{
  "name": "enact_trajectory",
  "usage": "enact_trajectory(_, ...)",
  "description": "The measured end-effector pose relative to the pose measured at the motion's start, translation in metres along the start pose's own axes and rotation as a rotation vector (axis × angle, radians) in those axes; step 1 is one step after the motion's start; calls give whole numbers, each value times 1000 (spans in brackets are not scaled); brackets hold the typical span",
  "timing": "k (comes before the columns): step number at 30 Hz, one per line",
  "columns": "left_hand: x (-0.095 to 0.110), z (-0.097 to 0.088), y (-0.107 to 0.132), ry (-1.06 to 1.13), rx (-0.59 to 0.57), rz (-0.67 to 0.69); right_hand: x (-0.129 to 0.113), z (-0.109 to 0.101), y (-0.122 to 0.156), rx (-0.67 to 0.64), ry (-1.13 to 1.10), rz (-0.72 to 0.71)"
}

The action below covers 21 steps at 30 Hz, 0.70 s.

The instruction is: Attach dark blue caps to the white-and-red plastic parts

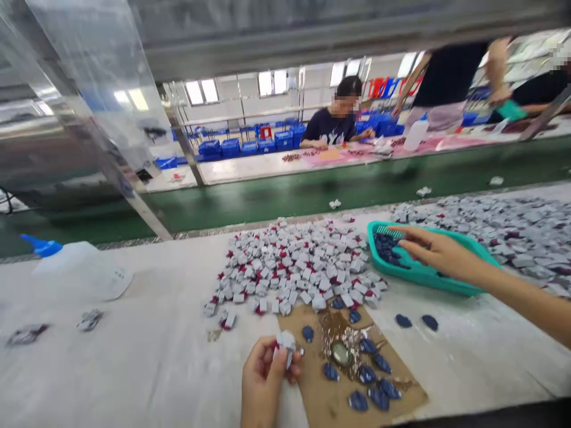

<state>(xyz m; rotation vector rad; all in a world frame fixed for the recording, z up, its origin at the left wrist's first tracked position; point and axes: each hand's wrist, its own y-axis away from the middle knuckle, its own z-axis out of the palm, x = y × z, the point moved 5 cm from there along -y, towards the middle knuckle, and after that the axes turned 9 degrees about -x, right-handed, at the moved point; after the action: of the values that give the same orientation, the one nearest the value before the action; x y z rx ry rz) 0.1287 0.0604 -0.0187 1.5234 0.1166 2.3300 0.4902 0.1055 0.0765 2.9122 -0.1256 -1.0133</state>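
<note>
Near the front of the table, my left hand [261, 377] is closed around a small whitish block with dark red bits [285, 343], pinched between thumb and fingers. My right hand [439, 252] is over a teal plastic basket [450, 286], fingers stretched out and apart above the dark blue pieces [387, 249] at its left end. Beside my left hand lies a brown board [321, 404], wet with glue-like liquid around a round pale disc [341, 353]. Several dark blue pieces [366, 374] rest on that board.
Behind the board is a heap of white-and-red blocks [294, 261]; a greyish heap [530, 226] spreads at right. A white squeeze bottle [84, 270] with blue nozzle lies at left. Two blue pieces [404, 321] sit below the basket. Across a green strip [250, 199], people work at another table.
</note>
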Motion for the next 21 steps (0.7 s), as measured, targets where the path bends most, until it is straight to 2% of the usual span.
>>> enact_trajectory(3,1,-1,1,14,-10,27,-19,24,24,-64,-75,24)
enact_trajectory(7,-1,1,1,-10,-57,19,-49,87,62,-393,-370,141)
enact_trajectory(9,-1,2,2,-17,-65,15,-57,117,76,-541,-521,210)
enact_trajectory(11,0,3,5,-3,-60,2,-59,139,81,-644,-569,242)
enact_trajectory(14,3,7,13,40,-8,-8,-60,151,76,-669,-429,164)
enact_trajectory(17,5,10,21,66,50,-14,-66,151,69,-579,-164,-25)
enact_trajectory(21,6,12,24,90,43,-22,-74,159,69,-525,50,-226)
